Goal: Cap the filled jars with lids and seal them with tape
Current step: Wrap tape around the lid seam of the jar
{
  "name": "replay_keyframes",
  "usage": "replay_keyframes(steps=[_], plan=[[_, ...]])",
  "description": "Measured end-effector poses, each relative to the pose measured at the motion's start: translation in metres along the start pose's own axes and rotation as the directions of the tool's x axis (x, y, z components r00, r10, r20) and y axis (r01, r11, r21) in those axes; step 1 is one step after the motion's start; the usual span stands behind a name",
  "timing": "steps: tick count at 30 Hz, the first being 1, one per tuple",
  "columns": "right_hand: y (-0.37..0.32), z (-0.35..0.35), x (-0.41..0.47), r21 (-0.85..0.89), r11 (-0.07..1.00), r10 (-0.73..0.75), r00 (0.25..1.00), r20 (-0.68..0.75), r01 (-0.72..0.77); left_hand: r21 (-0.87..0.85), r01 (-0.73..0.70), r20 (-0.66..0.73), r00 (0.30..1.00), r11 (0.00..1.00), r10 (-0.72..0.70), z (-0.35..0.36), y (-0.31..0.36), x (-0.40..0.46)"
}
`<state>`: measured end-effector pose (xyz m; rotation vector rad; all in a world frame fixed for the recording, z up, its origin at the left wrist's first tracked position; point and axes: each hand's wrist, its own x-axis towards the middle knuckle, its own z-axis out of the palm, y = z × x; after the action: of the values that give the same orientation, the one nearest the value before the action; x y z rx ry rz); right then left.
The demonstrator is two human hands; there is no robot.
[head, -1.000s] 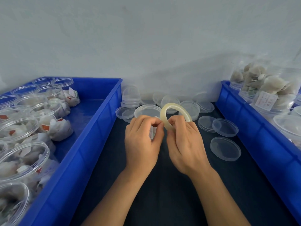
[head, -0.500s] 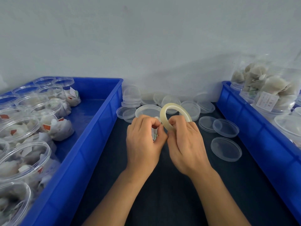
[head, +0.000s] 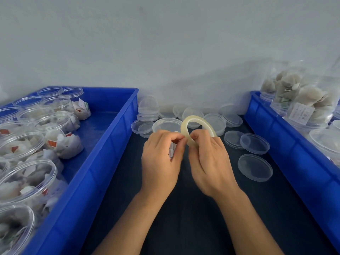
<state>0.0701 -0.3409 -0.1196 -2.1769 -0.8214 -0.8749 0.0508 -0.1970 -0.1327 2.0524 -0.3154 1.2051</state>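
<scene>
A thin roll of clear yellowish tape [head: 185,126] stands upright above the dark table, gripped at its lower edge by my right hand [head: 207,159]. My left hand [head: 161,157] sits close beside it, thumb and fingertips pinched together at the roll's edge. A clear jar [head: 165,124] with white packets inside stands just behind my left hand, partly hidden by it. Loose clear lids [head: 254,167] lie on the table to the right and along the wall. Several open filled jars [head: 27,173] stand in the left blue crate [head: 95,162].
A second blue crate [head: 287,144] at the right holds closed jars and bags of tea packets [head: 305,100]. A stack of lids [head: 148,111] leans by the wall. The grey wall closes off the back. Dark table surface [head: 184,218] lies between the crates.
Both hands stay almost in place at the tape roll; my left fingers have shifted slightly at the roll's edge.
</scene>
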Motion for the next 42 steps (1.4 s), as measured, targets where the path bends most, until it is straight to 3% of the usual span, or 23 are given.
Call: replay_keyframes(steps=[20,37,42], plan=[[0.003,-0.005,0.001,-0.083,0.989,0.119,0.991,-0.065,-0.124,0.057,-0.056,0.007,0.998,0.997,0.056,0.003,0.004,-0.003],[0.001,-0.006,0.002,-0.08,0.993,0.085,0.995,-0.046,-0.089,-0.039,0.042,0.003,0.999,0.998,-0.042,0.002,0.005,-0.002],[0.006,-0.003,0.0,-0.023,0.999,0.025,0.999,-0.02,-0.026,-0.11,0.175,-0.016,0.984,0.978,-0.178,0.0,0.009,0.0]])
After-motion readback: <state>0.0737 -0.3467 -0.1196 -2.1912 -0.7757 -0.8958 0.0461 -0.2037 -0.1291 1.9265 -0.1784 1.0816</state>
